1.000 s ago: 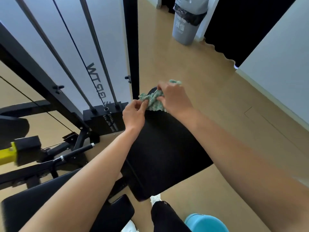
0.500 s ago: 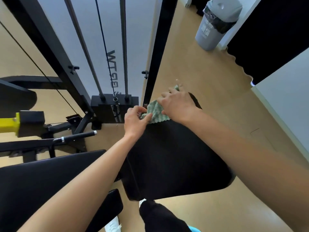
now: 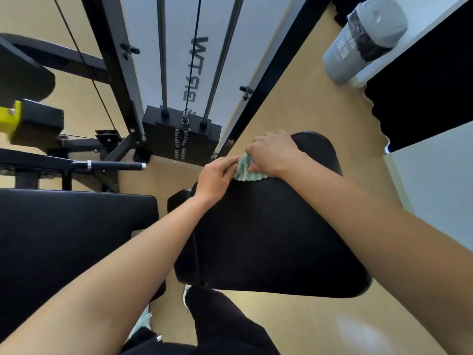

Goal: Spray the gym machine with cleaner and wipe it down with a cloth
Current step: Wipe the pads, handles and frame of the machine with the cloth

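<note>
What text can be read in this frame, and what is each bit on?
"WT": large grey letters, turned sideways, on the white panel behind the weight stack.
"BP" or "8P", unsure which: lower on that panel, beside the cable.
White characters on the grey trash bin: blurred, unreadable.
White markings on the weight stack: too small to read.

light: bright, even | shadows: soft | glare: pale patch on floor [image 3: 358,334] lower right | black pad [image 3: 268,239]: flat dark, little detail | blur: yellow block [image 3: 7,116] at left edge smeared, cloth [image 3: 247,168] fairly crisp | distortion: frame posts [image 3: 108,60] splay toward the edges
</note>
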`<state>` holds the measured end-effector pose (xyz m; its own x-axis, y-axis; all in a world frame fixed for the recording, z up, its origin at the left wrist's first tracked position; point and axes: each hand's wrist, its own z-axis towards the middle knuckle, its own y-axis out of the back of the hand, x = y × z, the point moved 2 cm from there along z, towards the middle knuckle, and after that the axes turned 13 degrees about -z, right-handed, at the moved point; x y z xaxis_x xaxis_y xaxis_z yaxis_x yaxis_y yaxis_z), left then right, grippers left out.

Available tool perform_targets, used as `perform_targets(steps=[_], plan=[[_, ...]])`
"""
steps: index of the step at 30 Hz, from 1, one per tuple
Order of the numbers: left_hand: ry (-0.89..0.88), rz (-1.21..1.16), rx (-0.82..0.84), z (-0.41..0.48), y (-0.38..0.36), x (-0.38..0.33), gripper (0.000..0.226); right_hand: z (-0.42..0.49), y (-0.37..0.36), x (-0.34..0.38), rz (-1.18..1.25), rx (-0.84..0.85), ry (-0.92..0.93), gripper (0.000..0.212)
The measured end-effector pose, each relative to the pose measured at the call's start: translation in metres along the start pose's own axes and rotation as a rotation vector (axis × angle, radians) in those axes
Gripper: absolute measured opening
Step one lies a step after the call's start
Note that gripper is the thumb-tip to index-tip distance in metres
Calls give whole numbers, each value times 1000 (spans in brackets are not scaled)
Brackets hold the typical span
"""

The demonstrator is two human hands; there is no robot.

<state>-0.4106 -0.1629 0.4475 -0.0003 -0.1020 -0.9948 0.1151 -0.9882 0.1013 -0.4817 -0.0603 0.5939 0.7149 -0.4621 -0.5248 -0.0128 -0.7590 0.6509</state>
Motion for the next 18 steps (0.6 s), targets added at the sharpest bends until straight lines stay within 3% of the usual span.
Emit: perform_targets(steps=[13, 18], plan=[[170, 130, -293, -44, 30, 100, 31, 83, -25, 115, -52, 35, 145, 30], [280, 228, -196, -48, 54, 146, 24, 110, -44, 154, -81, 58, 235, 33]])
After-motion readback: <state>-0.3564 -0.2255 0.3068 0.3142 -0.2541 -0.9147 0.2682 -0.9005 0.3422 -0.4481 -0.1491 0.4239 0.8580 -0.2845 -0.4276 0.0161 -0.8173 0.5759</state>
